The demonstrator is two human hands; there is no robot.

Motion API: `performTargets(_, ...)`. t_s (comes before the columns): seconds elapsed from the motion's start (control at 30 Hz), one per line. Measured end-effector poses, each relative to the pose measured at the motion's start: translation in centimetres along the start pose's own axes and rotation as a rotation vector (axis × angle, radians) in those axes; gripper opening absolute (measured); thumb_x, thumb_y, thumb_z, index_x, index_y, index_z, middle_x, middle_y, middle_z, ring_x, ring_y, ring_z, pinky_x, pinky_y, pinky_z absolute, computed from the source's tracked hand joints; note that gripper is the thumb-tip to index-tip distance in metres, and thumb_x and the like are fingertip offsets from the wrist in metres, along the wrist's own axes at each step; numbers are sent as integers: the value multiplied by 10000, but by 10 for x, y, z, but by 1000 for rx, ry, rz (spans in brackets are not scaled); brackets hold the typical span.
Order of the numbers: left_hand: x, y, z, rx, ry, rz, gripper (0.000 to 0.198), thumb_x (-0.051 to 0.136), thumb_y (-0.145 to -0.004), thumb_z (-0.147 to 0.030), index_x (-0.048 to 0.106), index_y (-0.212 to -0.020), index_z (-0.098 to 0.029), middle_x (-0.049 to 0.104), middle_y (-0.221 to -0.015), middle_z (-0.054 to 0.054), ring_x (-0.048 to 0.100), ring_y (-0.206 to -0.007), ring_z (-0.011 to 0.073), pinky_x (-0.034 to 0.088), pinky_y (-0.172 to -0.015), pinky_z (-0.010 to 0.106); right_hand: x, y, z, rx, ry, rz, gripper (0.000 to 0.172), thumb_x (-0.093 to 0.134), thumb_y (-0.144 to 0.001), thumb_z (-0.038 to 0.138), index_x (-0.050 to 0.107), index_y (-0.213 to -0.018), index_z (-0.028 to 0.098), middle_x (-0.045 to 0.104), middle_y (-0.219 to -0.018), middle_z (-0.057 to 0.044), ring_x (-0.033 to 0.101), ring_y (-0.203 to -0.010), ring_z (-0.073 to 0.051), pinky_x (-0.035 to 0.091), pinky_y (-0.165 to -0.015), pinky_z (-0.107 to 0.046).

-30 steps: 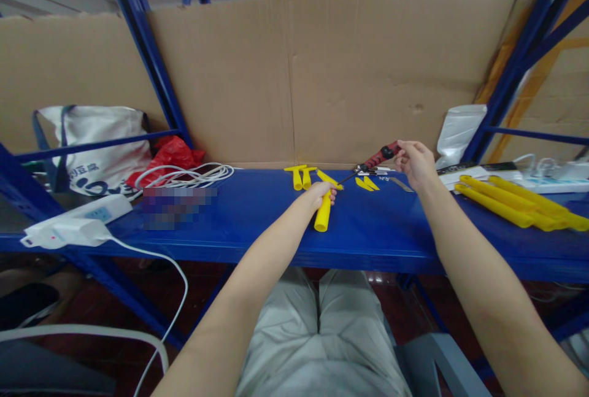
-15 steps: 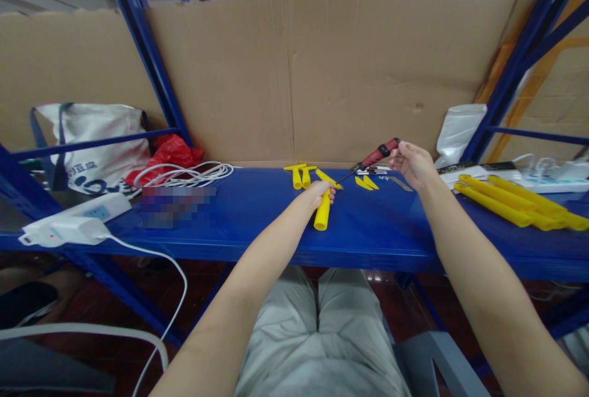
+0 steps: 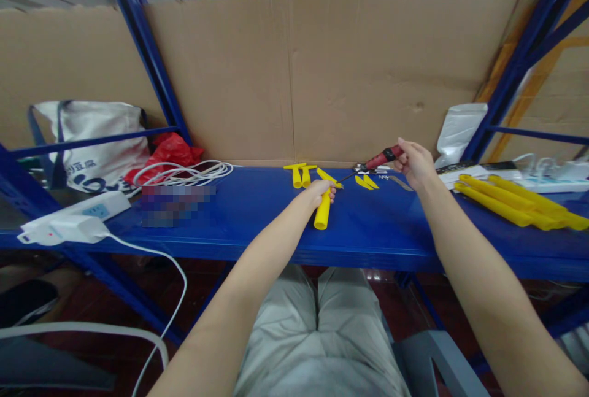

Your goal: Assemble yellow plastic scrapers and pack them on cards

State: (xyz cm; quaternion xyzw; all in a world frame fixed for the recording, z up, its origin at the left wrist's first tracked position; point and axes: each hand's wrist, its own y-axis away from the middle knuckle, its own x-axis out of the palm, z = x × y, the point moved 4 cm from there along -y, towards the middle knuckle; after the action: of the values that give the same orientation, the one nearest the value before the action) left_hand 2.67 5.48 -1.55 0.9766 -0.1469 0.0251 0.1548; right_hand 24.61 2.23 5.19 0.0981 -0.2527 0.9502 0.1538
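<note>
My left hand [image 3: 318, 192] is closed round a yellow tube [image 3: 322, 213] that rests on the blue shelf [image 3: 257, 219]. My right hand [image 3: 415, 161] grips the red handle of a screwdriver [image 3: 376, 161], whose dark shaft slants down to the left and ends at the top end of the tube by my left fingers. Two small yellow T-shaped pieces [image 3: 299, 173] lie just behind the tube. Flat yellow pieces [image 3: 366, 183] lie under the screwdriver.
Long yellow tubes [image 3: 515, 202] lie at the right. A white cable coil [image 3: 186, 173], a red bag [image 3: 168, 151], a white tote bag [image 3: 99, 145] and a power strip [image 3: 69, 219] sit at the left. Cardboard [image 3: 294, 72] backs the shelf.
My right hand has raised and then lowered the screwdriver handle a little, its tip staying by the tube end. My left hand and the tube have barely moved.
</note>
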Motion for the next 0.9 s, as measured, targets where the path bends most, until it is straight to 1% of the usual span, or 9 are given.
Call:
performTargets(0.07, 0, 0, 0, -6, 1, -1, 97, 425, -863, -85, 481, -828, -156, 386, -442, -73, 321, -357, 44, 270, -408, 173, 0, 0, 0, -5, 8, 27, 335, 748, -656, 440, 508, -676, 208, 331, -387, 102, 342, -324, -54, 282, -321, -188)
performTargets(0.13, 0, -1, 0, -4, 1, 0, 114, 416, -871, -88, 469, -800, -159, 383, -440, -73, 315, -355, 41, 268, -407, 170, 1, 0, 1, 1, 5, 41, 292, 738, -681, 412, 537, -708, 202, 361, -402, 94, 356, -337, -53, 291, -330, -184)
performTargets(0.23, 0, -1, 0, 0, 8, 1, 123, 426, -876, -96, 458, -776, -160, 387, -448, -70, 314, -357, 40, 264, -406, 170, 4, 2, 3, 27, -12, 70, 237, 721, -712, 347, 536, -724, 200, 452, -460, 70, 416, -377, -57, 327, -352, -178)
performTargets(0.3, -1, -2, 0, -5, 11, 0, 106, 440, -875, -105, 462, -786, -159, 394, -461, -68, 321, -361, 41, 271, -410, 169, 7, 4, 4, 41, -16, 90, 227, 712, -723, 324, 522, -720, 200, 484, -491, 62, 437, -394, -57, 339, -361, -176)
performTargets(0.4, 0, -2, 1, -13, 1, 1, 99, 427, -879, -109, 469, -805, -159, 392, -463, -68, 327, -362, 42, 282, -411, 165, 8, 5, 5, 29, -21, 101, 257, 717, -718, 336, 494, -712, 208, 452, -467, 77, 406, -373, -54, 319, -346, -174)
performTargets(0.57, 0, -3, 1, -5, 2, 7, 105, 430, -874, -101, 472, -799, -161, 394, -453, -68, 317, -358, 41, 272, -401, 170, 5, 3, 2, 4, -16, 23, 407, 760, -655, 409, 398, -656, 222, 397, -424, 96, 367, -339, -55, 292, -316, -180)
performTargets(0.63, 0, -3, 1, -5, 10, 12, 100, 442, -874, -108, 471, -795, -162, 397, -459, -67, 319, -359, 39, 268, -402, 168, 4, 2, 0, 12, -14, 8, 433, 764, -641, 419, 376, -646, 225, 370, -405, 102, 354, -327, -56, 289, -307, -183)
performTargets(0.8, 0, -2, 0, -4, -10, 15, 113, 409, -873, -92, 464, -802, -160, 393, -457, -67, 338, -367, 47, 288, -415, 169, 3, 1, 0, 16, -17, -51, 362, 753, -645, 387, 430, -643, 224, 329, -353, 110, 314, -295, -57, 283, -292, -186)
performTargets(0.9, 1, 0, 0, 4, -20, 10, 145, 402, -873, -85, 442, -758, -162, 377, -446, -70, 323, -359, 46, 274, -408, 173, 5, 4, 4, 21, -20, -21, 324, 739, -670, 397, 472, -658, 214, 376, -366, 95, 353, -306, -57, 306, -309, -178)
